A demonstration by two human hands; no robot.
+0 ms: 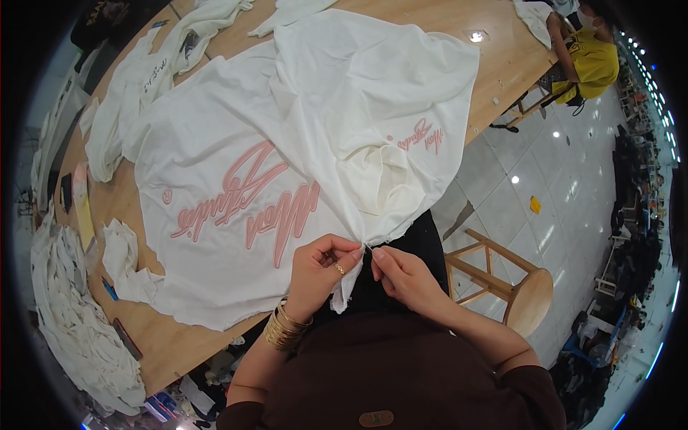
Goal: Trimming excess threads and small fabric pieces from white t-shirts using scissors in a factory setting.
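Note:
A white garment (215, 129) with large pink lettering is spread over the table edge and hangs toward me. Its upper right part carries smaller pink lettering, above a rolled, round opening (390, 179). At the gathered near edge, my left hand (322, 266) pinches the cloth between thumb and forefinger; gold bracelets and a ring are on it. Close beside it, my right hand (403, 278) is closed in a pinch, fingertips nearly touching the left ones. What lies in the right fingertips, perhaps a thread, is too small to make out. A narrow tail of cloth (342, 294) dangles below.
A wooden table (172, 351) holds more white garments (115, 122), a heaped white cloth pile (75, 322), a blue tool (110, 288) and a dark phone-like object (127, 338). A wooden stool (529, 301) stands at right. A person in yellow (595, 61) sits at the far right.

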